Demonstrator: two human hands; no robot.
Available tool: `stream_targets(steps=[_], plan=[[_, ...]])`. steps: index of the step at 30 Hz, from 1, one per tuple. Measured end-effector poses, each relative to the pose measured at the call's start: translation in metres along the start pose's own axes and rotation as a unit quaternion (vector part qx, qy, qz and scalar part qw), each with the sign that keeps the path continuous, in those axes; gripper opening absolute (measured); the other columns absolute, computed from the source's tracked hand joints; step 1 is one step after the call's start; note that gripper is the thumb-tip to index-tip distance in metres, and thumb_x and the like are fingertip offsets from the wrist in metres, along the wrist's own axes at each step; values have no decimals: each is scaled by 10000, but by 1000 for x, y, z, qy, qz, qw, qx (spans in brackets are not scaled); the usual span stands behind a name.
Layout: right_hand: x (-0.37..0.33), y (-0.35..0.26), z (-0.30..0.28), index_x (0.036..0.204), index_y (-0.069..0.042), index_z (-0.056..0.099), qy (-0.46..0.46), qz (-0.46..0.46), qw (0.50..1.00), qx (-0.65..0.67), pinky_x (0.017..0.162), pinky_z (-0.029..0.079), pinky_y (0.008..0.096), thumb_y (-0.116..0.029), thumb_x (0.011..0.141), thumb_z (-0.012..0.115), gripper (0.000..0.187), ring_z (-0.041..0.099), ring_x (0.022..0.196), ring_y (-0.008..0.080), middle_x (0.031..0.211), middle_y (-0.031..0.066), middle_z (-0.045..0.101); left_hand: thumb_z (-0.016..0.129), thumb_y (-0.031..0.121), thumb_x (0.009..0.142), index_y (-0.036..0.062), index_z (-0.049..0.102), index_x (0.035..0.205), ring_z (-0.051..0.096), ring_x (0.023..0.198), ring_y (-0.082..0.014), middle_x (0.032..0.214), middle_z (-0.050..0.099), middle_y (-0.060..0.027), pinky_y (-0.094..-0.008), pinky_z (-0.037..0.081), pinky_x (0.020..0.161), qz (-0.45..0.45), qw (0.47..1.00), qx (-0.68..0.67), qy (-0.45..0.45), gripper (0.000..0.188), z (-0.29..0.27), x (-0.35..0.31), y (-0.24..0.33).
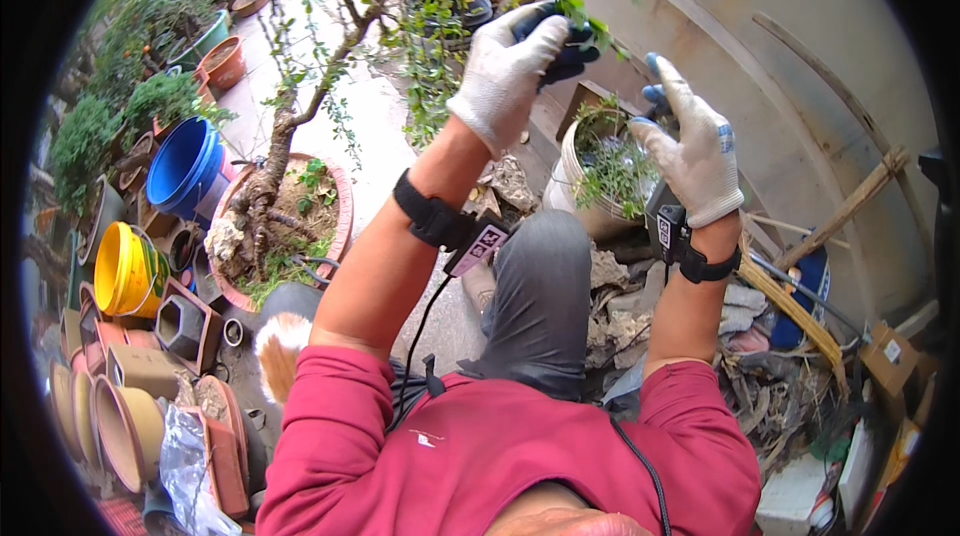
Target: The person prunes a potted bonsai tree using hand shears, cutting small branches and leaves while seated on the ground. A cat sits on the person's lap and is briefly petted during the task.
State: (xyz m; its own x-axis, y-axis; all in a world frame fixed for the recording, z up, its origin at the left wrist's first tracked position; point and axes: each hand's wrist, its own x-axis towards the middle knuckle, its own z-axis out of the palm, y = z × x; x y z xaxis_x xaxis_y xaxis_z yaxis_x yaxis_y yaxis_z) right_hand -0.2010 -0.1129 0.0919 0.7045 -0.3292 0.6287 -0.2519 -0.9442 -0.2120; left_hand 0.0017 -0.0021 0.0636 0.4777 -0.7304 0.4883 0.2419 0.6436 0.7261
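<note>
My left hand [510,76], in a white knit glove with a dark coated palm, is raised at the top of the view. Its fingers close round a green leafy branch [598,28] of the potted tree. My right hand [692,148], in a like glove with blue fingertips, is held up to the right, fingers apart and with nothing visible in it. Just beside it stands a white bucket [566,176] with a small feathery green plant [618,174]. The tree's thick, twisted trunk [270,181] leans out of a round terracotta pot [345,201] on my left.
A blue bucket [188,171], a yellow bucket [122,271] and stacked planters [125,426] crowd the left. Orange-and-white fur [282,354] shows near my left elbow. Broken bark and wood [615,311] lie on the right, beside wooden poles [850,206] against a pale wall [800,86].
</note>
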Motion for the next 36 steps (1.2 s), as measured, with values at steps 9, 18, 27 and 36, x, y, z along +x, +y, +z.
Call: stream_targets(steps=[9, 18, 27, 36], plan=[[-20, 2, -13, 1320, -71, 649, 57, 8, 986, -155, 901, 521, 447, -216, 853, 760, 502, 669, 1017, 344, 1082, 167, 712, 610, 207, 1042, -66, 453, 1443, 702, 1134, -283, 1274, 676, -180, -379, 583, 958, -19, 999, 43, -19, 510, 2, -7, -6], [-39, -6, -63, 1315, -24, 668, 383, 75, 920, 36, 926, 552, 336, -53, 927, 677, 389, 712, 1057, 206, 1186, 132, 743, 586, 199, 1056, -41, 490, 1415, 686, 1166, -276, 1297, 665, -184, -379, 568, 990, -51, 998, 45, 0, 443, 11, -8, -16], [-17, 0, -8, 1153, -51, 725, 127, -3, 991, -51, 835, 544, 442, -188, 929, 702, 263, 699, 948, 366, 1017, 195, 726, 733, 101, 961, -28, 696, 1126, 723, 877, -161, 1007, 740, -90, -312, 617, 772, 29, 997, -29, 61, 213, 26, 10, -28], [-23, -4, 5, 1100, -36, 739, 95, 48, 994, 26, 812, 548, 412, -70, 912, 680, 200, 715, 885, 325, 970, 169, 735, 692, 74, 975, -26, 700, 1090, 734, 845, -162, 962, 754, -98, -319, 624, 809, 22, 995, -11, 92, 152, 29, 12, -32]])
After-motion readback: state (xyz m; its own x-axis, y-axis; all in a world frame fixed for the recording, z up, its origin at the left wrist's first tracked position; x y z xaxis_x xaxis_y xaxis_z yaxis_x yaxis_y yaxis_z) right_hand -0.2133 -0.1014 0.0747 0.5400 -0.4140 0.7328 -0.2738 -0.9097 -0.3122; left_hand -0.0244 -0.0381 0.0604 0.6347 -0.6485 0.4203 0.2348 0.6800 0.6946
